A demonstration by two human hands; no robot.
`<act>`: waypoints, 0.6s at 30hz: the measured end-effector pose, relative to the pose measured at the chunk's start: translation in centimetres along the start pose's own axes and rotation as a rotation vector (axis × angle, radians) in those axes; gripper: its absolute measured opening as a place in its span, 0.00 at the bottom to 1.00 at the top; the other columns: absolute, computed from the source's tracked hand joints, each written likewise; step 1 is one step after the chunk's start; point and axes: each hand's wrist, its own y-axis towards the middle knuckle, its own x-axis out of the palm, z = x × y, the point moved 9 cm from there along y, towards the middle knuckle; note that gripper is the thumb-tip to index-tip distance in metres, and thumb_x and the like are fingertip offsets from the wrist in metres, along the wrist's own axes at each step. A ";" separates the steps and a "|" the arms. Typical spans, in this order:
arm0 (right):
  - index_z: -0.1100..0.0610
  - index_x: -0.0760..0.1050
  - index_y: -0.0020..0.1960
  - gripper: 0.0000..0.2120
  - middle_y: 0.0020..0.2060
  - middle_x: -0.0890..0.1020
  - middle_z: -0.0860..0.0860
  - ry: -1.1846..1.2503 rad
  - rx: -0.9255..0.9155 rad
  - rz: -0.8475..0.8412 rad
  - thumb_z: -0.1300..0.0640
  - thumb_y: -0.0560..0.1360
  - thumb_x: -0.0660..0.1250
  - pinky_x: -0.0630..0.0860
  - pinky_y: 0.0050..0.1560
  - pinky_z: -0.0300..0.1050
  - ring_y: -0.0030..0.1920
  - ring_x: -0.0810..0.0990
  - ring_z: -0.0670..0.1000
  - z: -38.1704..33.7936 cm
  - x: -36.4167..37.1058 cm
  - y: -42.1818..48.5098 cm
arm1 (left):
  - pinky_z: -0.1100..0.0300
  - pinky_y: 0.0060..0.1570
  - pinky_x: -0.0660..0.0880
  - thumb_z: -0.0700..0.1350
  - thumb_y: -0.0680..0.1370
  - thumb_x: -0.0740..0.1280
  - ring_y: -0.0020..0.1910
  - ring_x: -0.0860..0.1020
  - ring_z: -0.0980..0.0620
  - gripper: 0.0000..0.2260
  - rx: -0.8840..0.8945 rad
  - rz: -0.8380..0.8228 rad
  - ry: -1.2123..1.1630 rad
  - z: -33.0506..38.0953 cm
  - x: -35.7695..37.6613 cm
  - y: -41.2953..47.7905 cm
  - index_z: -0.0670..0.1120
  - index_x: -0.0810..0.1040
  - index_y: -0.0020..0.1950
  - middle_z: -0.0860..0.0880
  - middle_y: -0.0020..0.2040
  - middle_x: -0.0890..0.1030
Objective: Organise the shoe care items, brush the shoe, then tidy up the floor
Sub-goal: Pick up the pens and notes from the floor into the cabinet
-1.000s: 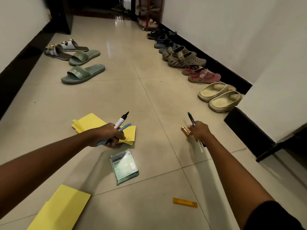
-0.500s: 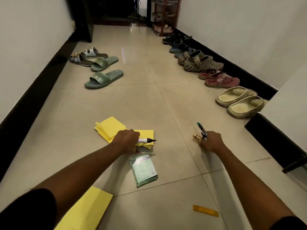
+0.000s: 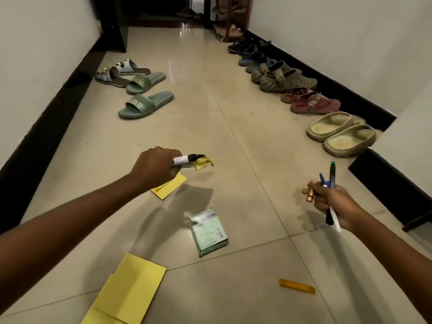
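gripping the marker point(image 3: 187, 158) in your left hand point(image 3: 155, 168), you've got the fingers curled tight round the barrel. the black cap end pokes out past your knuckles and a scrap of yellow paper point(image 3: 204, 162) sits right at the cap, off the floor. can't tell exactly how that scrap is held. half a second ago this hand was down on the yellow stack, now it's lifted, and one yellow sheet point(image 3: 169, 187) lies on the tiles just under it. the marker's long axis runs left to right across the view, cap pointing right, about level.

the green packet point(image 3: 208, 231) lies flat on the floor between your arms, same spot as before.

your right hand point(image 3: 332, 203) has come up off the tile too. its fingers are wrapped round a bundle: a green-capped pen point(image 3: 332, 174) and a blue pen point(image 3: 322, 179) standing near upright, caps away from you, plus a copper tube point(image 3: 311, 196) pointing left.
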 end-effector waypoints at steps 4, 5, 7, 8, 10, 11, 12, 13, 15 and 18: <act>0.59 0.74 0.40 0.08 0.31 0.75 0.53 -0.599 -0.003 -0.124 0.56 0.74 0.69 0.65 0.21 0.36 0.24 0.71 0.46 1.5 1.2 -2.0 | 0.60 0.23 0.70 0.49 0.69 0.59 0.25 0.78 0.43 0.11 0.292 0.074 0.016 2.6 0.9 -3.3 0.50 0.82 0.39 0.49 0.29 0.80; 0.57 0.75 0.40 0.09 0.32 0.77 0.52 -0.966 -0.093 -0.176 0.52 0.72 0.71 0.69 0.26 0.37 0.28 0.74 0.47 1.6 2.0 -2.8 | 0.61 0.21 0.69 0.49 0.67 0.60 0.22 0.77 0.44 0.12 0.362 0.056 0.033 3.4 1.6 -4.2 0.48 0.82 0.38 0.49 0.27 0.80; 0.53 0.74 0.44 0.13 0.38 0.78 0.49 -1.499 -0.218 -0.365 0.46 0.69 0.73 0.73 0.37 0.41 0.39 0.77 0.49 3.8 4.2 -5.0 | 0.65 0.19 0.65 0.46 0.61 0.72 0.18 0.75 0.47 0.06 0.478 -0.008 0.067 5.0 3.0 -5.7 0.48 0.83 0.36 0.50 0.26 0.79; 0.52 0.74 0.47 0.16 0.42 0.79 0.49 -1.654 -0.233 -0.449 0.44 0.68 0.73 0.73 0.40 0.42 0.42 0.76 0.49 5.3 5.0 -6.2 | 0.66 0.20 0.63 0.44 0.57 0.77 0.18 0.74 0.48 0.10 0.509 -0.069 0.070 5.7 3.8 -6.3 0.48 0.83 0.36 0.51 0.25 0.78; 0.51 0.73 0.55 0.22 0.48 0.79 0.50 -1.854 -0.255 -0.527 0.40 0.67 0.72 0.72 0.42 0.42 0.43 0.74 0.49 7.4 5.7 -8.5 | 0.69 0.22 0.60 0.45 0.53 0.79 0.18 0.74 0.49 0.15 0.566 -0.141 0.057 6.8 5.1 -7.2 0.50 0.82 0.36 0.52 0.25 0.77; 0.52 0.72 0.57 0.24 0.49 0.79 0.50 -1.899 -0.267 -0.534 0.39 0.68 0.70 0.70 0.41 0.42 0.42 0.73 0.49 8.0 5.8 -9.1 | 0.69 0.22 0.60 0.46 0.53 0.79 0.19 0.75 0.51 0.15 0.593 -0.165 0.046 7.7 5.1 -7.7 0.52 0.82 0.38 0.53 0.26 0.78; 0.52 0.71 0.57 0.23 0.50 0.79 0.51 -1.909 -0.280 -0.534 0.39 0.69 0.69 0.68 0.40 0.42 0.42 0.71 0.49 8.2 5.9 -9.7 | 0.68 0.24 0.61 0.49 0.57 0.78 0.23 0.77 0.52 0.16 0.637 -0.190 0.047 8.5 5.2 -8.1 0.54 0.82 0.43 0.53 0.29 0.80; 0.52 0.72 0.58 0.21 0.50 0.79 0.51 -1.908 -0.300 -0.532 0.39 0.72 0.66 0.67 0.40 0.42 0.41 0.70 0.49 8.3 6.0 -9.9 | 0.66 0.27 0.65 0.52 0.63 0.75 0.31 0.81 0.53 0.17 0.658 -0.228 0.070 9.1 5.4 -8.2 0.56 0.81 0.51 0.53 0.36 0.83; 0.53 0.73 0.57 0.19 0.49 0.79 0.52 -1.901 -0.364 -0.548 0.40 0.76 0.60 0.67 0.40 0.41 0.40 0.70 0.49 8.4 6.3 -10.2 | 0.63 0.39 0.66 0.57 0.74 0.66 0.49 0.81 0.51 0.21 0.599 -0.422 0.120 9.2 6.7 -8.5 0.58 0.72 0.67 0.53 0.53 0.83; 0.53 0.73 0.55 0.17 0.42 0.75 0.49 -1.870 -0.390 -0.622 0.41 0.76 0.59 0.69 0.39 0.42 0.39 0.70 0.49 9.2 6.4 -10.5 | 0.63 0.40 0.65 0.58 0.76 0.64 0.51 0.80 0.49 0.22 0.554 -0.465 0.053 8.9 7.2 -8.9 0.59 0.69 0.70 0.53 0.55 0.82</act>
